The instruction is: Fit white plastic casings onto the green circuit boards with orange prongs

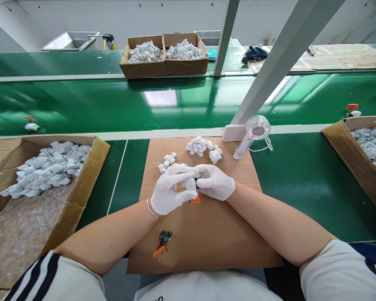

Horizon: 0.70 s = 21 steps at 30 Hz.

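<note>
Both my hands wear white gloves and meet above the cardboard sheet (207,238). My left hand (174,190) is closed, pinching a small white plastic piece (190,184). At its right side my right hand (215,182) is closed on a small part with a dark edge, apparently a circuit board; the fingers hide most of it. An orange piece (195,200) sticks out below the fingers. Nearer my body lies another small circuit board (165,235) with a blue light and an orange piece. Beyond my hands are small piles of white pieces (199,146).
Cardboard boxes of white pieces stand at left (100,156) and right (335,131); two more boxes (147,70) are at the back. A clear handheld fan (253,133) stands by the slanted post (278,58). Small orange-and-white parts (31,126) sit on the green belt (90,104).
</note>
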### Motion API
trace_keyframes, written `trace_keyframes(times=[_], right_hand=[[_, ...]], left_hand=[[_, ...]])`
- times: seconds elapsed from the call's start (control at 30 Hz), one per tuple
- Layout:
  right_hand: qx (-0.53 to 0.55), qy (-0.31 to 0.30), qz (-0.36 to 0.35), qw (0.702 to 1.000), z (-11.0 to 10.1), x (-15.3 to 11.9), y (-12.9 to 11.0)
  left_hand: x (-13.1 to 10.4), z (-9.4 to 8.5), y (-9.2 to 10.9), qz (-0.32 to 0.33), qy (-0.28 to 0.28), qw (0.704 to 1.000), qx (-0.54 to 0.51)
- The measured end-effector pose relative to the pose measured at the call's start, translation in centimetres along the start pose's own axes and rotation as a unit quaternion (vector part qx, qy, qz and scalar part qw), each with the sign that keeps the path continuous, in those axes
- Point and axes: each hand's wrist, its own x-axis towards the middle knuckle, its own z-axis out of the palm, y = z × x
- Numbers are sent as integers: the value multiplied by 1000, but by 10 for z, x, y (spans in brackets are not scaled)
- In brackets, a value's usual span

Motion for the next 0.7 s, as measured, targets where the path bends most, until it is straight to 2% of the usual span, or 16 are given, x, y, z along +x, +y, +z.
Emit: trace_keyframes(times=[0.2,0.4,0.57,0.7], right_hand=[[20,42,11,999,-7,1,5],[44,59,17,997,-6,2,5],[49,92,12,995,-12,6,7],[52,92,4,994,-14,8,5]], left_hand=[[1,2,-1,16,5,1000,8],[1,3,4,-26,17,1000,4],[5,0,5,-42,-22,998,37],[6,0,5,-62,-22,996,67]])
